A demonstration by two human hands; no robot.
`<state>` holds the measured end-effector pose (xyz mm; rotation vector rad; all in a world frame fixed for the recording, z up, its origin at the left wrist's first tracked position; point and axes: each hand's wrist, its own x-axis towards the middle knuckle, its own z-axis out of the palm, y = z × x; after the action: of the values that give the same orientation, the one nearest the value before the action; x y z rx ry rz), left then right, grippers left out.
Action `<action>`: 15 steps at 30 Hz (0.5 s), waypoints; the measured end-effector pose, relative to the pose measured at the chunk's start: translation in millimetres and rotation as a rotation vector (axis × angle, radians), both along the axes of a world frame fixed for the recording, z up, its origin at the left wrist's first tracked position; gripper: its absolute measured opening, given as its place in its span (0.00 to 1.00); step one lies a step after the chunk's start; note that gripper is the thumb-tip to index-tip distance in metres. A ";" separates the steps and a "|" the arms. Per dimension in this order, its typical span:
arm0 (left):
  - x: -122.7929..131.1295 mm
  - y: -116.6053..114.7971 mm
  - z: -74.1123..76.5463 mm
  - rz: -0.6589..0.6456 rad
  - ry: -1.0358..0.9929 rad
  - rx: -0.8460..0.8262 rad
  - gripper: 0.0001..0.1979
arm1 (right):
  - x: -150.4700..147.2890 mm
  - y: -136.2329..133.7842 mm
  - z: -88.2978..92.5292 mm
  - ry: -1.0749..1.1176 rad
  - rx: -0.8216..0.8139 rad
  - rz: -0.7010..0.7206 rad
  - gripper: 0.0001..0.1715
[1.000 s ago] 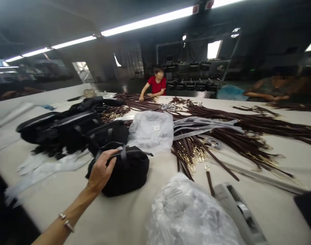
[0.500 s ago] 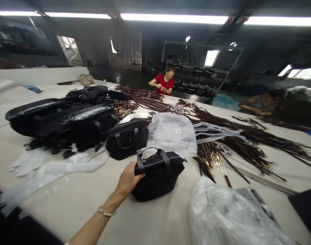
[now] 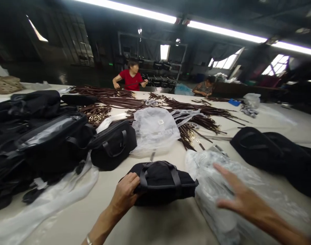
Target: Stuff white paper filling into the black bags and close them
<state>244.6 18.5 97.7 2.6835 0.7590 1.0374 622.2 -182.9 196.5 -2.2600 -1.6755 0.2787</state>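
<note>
Far left, a heap of black bags [image 3: 40,143] crowds the white table [image 3: 165,224], with a smaller black bag [image 3: 112,146] next to it. The left hand [image 3: 125,194] curls around the end of a black handled bag [image 3: 163,183] – open tabletop lies nearest (toward the near edge) – while the right hand [image 3: 244,204], fingers spread, sits over a plastic-wrapped bundle [image 3: 216,183] – a dark bag [image 3: 267,153] just beyond

Hands: two, the left hand [image 3: 123,194] on one black fabric bag [image 3: 163,183], the right hand [image 3: 242,200] over one clear plastic bag [image 3: 222,183]. Beyond the left hand: one more black bag [image 3: 112,146], one more plastic bag [image 3: 155,131]. Farther beyond: two co-workers [image 3: 131,76].
</note>
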 end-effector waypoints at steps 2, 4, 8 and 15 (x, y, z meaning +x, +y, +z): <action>-5.5 -0.7 -5.9 -0.053 0.019 -0.019 0.06 | -48.1 19.1 -27.2 0.062 -0.187 0.261 0.72; -13.3 2.4 -19.2 -0.085 0.015 -0.021 0.06 | -85.9 39.8 -53.9 0.076 -0.171 0.295 0.62; -28.9 13.4 -42.8 -0.025 -0.060 0.080 0.12 | -107.6 70.0 -81.8 -0.001 0.011 0.308 0.19; -35.3 -13.5 -34.9 0.444 -0.242 -0.015 0.32 | -5.4 79.4 -1.7 -0.069 0.337 -0.003 0.11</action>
<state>209.3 4.9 62.8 2.3641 1.3353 1.4094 616.9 -103.5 194.7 -2.0406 -1.6121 -0.0804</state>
